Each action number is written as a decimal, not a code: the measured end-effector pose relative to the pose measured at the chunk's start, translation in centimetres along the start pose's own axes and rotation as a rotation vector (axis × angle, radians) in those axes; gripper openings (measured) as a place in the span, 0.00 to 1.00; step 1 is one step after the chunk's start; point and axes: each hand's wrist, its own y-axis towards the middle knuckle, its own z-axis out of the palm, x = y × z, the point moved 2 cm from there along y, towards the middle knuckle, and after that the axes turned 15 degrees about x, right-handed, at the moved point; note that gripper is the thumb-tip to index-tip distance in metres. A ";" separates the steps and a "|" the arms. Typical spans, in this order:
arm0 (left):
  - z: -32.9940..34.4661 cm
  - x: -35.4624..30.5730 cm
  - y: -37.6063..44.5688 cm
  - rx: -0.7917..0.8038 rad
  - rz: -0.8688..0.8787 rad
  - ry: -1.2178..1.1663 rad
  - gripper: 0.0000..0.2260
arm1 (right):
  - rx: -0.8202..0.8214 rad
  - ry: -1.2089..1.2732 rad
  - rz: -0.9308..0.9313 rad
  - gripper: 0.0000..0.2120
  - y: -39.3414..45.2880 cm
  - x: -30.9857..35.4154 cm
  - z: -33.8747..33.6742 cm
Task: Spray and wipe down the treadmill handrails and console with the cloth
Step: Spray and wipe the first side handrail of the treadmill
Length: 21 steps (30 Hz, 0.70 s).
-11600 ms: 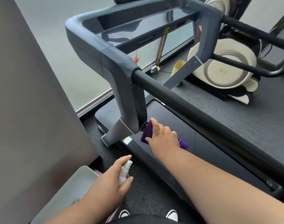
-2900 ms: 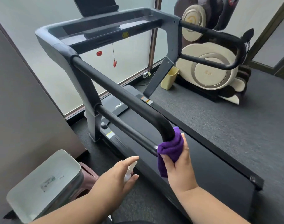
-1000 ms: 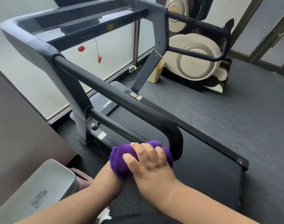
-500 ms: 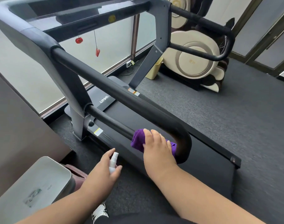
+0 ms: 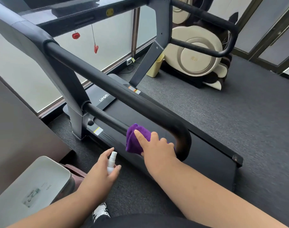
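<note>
The treadmill's near black handrail [image 5: 117,92] runs from the grey upright down to a U-bend, then back along a lower bar [image 5: 104,117]. My right hand [image 5: 157,148] grips a purple cloth [image 5: 134,139] wrapped on the lower bar beside the bend, index finger stretched over the cloth. My left hand [image 5: 104,168] holds a small white spray bottle [image 5: 111,162] just below and left of the cloth, nozzle up. The console [image 5: 84,12] spans the top of the view. The far handrail [image 5: 204,17] is at upper right.
A grey-lidded bin [image 5: 33,186] stands at lower left by a brown wall panel. Red safety clips [image 5: 95,47] hang from the console. A cream massage chair [image 5: 196,51] and a yellow bin [image 5: 157,65] sit beyond the treadmill deck [image 5: 206,162]. Dark carpet lies to the right.
My right hand has slid the cloth along the lower bar away from the bend toward the upright. My left hand with the bottle reappeared from under the right hand and holds steady.
</note>
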 end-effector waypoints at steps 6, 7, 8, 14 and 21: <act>0.9 -0.3 -0.5 0.016 -0.009 -0.023 0.26 | 0.080 -0.152 0.007 0.50 -1.0 -0.1 0.2; 0.8 -0.1 -0.7 0.016 -0.012 -0.022 0.26 | 0.069 -0.159 0.005 0.51 -0.9 0.0 0.4; 0.6 0.1 -0.9 0.016 -0.012 -0.027 0.26 | 0.056 -0.156 0.002 0.53 -0.6 0.2 0.6; -1.4 0.9 -1.5 0.003 -0.010 -0.033 0.26 | -0.043 -0.147 -0.046 0.54 2.4 2.0 1.2; -3.5 2.1 -0.8 0.020 0.006 -0.014 0.27 | 0.009 -0.139 -0.086 0.48 7.3 7.3 -1.3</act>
